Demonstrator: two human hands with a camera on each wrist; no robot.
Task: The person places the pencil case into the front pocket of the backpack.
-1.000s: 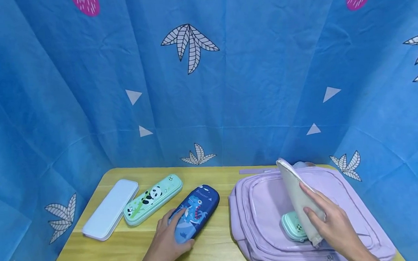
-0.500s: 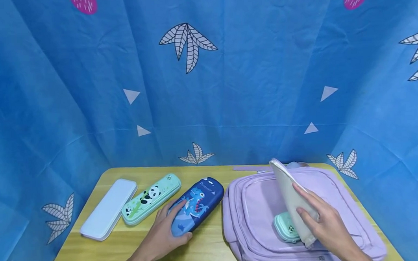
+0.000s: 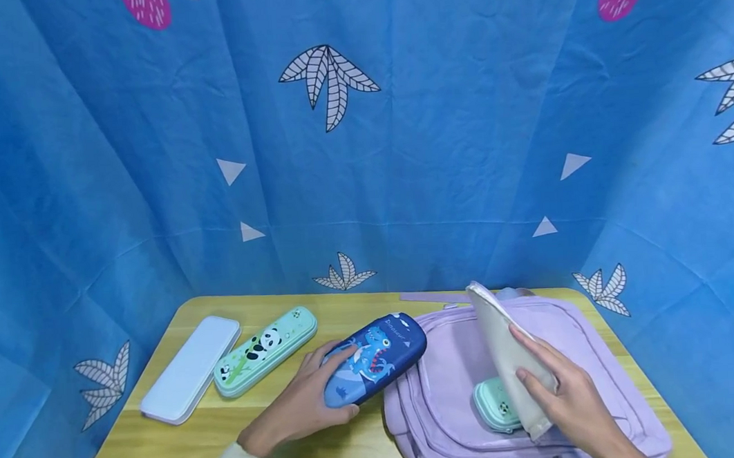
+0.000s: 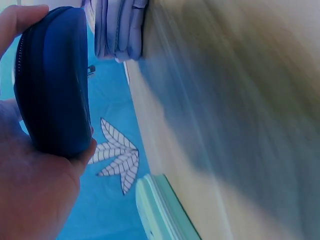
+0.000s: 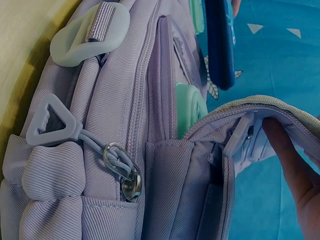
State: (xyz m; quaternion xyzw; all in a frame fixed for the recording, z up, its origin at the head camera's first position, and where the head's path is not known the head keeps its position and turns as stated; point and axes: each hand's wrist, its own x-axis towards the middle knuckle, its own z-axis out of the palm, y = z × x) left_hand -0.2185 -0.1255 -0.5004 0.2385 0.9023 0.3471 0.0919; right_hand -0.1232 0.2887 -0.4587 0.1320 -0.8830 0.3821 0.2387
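My left hand grips a dark blue pencil case with a dinosaur print, thumb on the near side and fingers over the far side. The left wrist view has the case raised above the table. Its far end overlaps the left edge of a lilac backpack, which lies flat. With my right hand I pinch the pale-lined front pocket flap and hold it upright. Inside the opened pocket sits a mint green case, partly hidden by the flap; it also shows in the right wrist view.
On the left of the wooden table lie a mint panda pencil case and a white pencil case, side by side. A blue patterned curtain hangs behind and around the table. A lilac strap stretches out behind the backpack.
My left hand has lifted the dinosaur pencil case off the table and carried it right, to the backpack's left edge. My right hand still holds the flap up.
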